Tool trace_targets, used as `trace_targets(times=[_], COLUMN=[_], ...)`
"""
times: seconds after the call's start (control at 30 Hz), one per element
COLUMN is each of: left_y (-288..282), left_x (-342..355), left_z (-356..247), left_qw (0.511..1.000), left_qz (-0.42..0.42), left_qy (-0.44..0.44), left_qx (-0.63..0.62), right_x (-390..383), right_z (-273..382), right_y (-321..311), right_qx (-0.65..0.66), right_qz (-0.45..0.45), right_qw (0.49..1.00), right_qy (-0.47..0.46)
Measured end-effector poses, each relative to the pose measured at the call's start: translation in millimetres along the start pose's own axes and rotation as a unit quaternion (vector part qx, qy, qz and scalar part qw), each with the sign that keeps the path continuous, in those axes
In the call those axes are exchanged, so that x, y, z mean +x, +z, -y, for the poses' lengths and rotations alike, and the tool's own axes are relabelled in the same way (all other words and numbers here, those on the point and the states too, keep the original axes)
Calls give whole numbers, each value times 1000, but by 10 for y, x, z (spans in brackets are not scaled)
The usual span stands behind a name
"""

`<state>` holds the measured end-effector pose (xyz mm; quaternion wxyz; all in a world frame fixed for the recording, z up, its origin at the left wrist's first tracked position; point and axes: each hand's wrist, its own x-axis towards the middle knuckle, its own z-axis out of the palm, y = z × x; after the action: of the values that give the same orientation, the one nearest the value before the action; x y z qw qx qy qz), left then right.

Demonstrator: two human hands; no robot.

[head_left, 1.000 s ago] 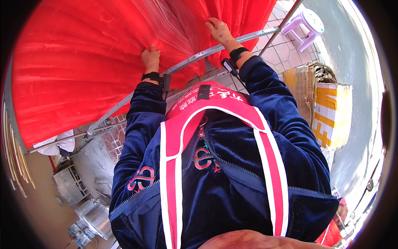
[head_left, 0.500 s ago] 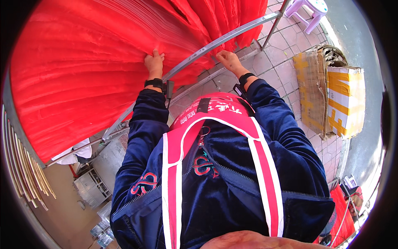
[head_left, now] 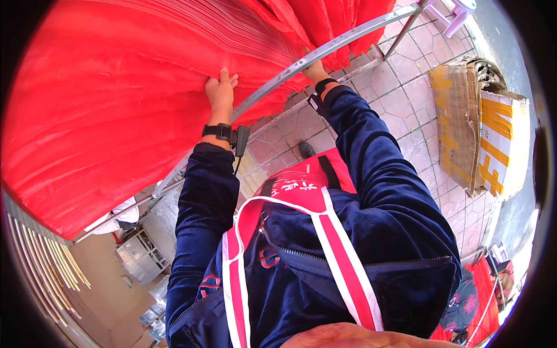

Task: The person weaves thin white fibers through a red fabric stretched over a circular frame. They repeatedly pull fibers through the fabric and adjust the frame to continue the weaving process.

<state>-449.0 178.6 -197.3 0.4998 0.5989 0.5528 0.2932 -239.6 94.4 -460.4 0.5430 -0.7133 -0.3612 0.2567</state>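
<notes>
Many thin layers of red cloth [head_left: 116, 110] fill the upper left, spread in long folds along a curved metal rail [head_left: 325, 51]. My left hand [head_left: 220, 93] rests on the cloth just left of the rail, its thumb and a finger stretched apart; its other fingers are hard to see. Reaching past the rail, my right hand [head_left: 315, 71] is at the edge of the layers. The rail covers part of it, and its fingertips are mostly hidden against the cloth. Dark straps circle both wrists, and a small black device [head_left: 241, 139] is attached at the left one.
To the right, flattened cardboard [head_left: 458, 124] with yellow tape stands on pink paving [head_left: 400, 104]. A purple and white stool [head_left: 458, 14] is at the top right. Several pale rods [head_left: 46, 255] and a grey metal cabinet [head_left: 139, 255] are at lower left. Another person [head_left: 463, 304] is at lower right.
My right hand has moved left and up, in behind the rail at the cloth's edge. My left hand stays on the cloth. The view has shifted, and a dark shoe tip now shows below.
</notes>
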Motion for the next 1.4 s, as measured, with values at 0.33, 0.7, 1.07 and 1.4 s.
trace_targets(times=[0.33,0.7,1.07,1.4], left_y=[38,553,1760,1655], left_x=[-24,-1023,370,422], left_z=[-56,1243,1783,1914], left_qw=[998,967,974,969], left_qz=[-29,191,37,-117], left_qy=[47,-1,-216,-168], left_qx=[-41,169,52,137], right_x=[730,188,139,392], right_z=[-706,-644,-570,-293], right_y=[308,-76,-360,-747], right_qx=[386,427,327,410], right_qz=[-85,-97,20,-89], right_qw=[891,887,941,891], right_qy=[224,145,88,174])
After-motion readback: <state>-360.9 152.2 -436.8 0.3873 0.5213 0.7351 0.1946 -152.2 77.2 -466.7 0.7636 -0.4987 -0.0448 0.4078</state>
